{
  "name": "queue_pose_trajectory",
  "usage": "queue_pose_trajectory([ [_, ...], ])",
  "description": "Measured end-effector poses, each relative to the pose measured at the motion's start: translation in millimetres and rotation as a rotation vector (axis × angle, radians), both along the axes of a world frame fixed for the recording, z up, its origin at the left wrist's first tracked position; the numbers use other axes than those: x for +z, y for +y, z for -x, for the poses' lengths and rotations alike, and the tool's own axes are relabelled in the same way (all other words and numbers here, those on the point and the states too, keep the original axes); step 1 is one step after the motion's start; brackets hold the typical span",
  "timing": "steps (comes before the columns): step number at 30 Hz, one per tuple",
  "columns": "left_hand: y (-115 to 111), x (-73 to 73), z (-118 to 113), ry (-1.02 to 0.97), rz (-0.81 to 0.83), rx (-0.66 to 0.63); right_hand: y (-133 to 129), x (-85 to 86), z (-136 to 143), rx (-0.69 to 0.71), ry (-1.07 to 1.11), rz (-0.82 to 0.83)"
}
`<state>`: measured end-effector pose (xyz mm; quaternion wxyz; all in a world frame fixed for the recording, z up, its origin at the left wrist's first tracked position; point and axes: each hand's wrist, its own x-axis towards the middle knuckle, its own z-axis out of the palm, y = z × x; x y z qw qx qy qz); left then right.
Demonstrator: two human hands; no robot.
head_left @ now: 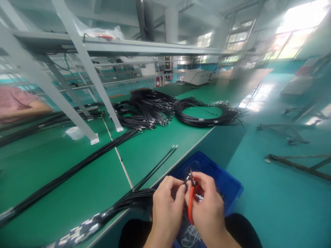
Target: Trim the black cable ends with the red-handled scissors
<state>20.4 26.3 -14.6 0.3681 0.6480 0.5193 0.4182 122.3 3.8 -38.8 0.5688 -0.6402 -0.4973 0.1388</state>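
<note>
Over a blue bin (227,193), my two hands meet. My right hand (208,203) is closed around red-handled cutting pliers (191,205), their jaws pointing up and away. With thumb and index finger pinched together, my left hand (168,203) holds the end of a black cable close to the jaws; its tip is small and partly covered by my fingers. Beside my left hand a bundle of black cables (139,198) bends over the table's edge. Two cables with pale metal tips (165,158) lie just beyond it. Loose clear plastic scraps (190,236) show in the bin.
The green table (85,179) carries a long straight cable bundle (77,165), a heaped pile of cables (150,106) and a coiled bundle (199,120). White shelf posts (90,69) rise from it. A white roll (74,132) lies near them. At far left, a person's arm (33,108) is visible.
</note>
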Motion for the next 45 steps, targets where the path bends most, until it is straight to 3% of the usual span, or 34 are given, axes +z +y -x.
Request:
queue_pose_trajectory([
  [4, 13, 5.6, 12, -0.302, 0.199, -0.103, -7, 16.6, -7, 0.276, 0.213, 0.162],
  [8, 22, 14.2, 22, -0.428, 0.261, -0.158, -7, 30.3, -30, 0.784, 0.677, 0.4],
  [11, 24, 18.1, 25, -0.506, 0.314, -0.223, -5, 29.3, -43, 0.999, 0.839, 0.528],
  [17, 24, 20.0, 28, -0.589, 0.424, -0.275, 0, 16.4, -41, 1.079, 0.994, 0.541],
  [23, 22, 17.4, 29, -0.592, 0.389, -0.302, 0, 21.9, -37, 1.077, 1.063, 0.532],
  [33, 22, 15.9, 30, -0.506, 0.281, -0.285, 2, 22.3, -37, 1.061, 0.987, 0.535],
  [45, 22, 14.2, 31, -0.482, 0.273, -0.301, 0, 41.5, -40, 0.987, 0.87, 0.614],
])
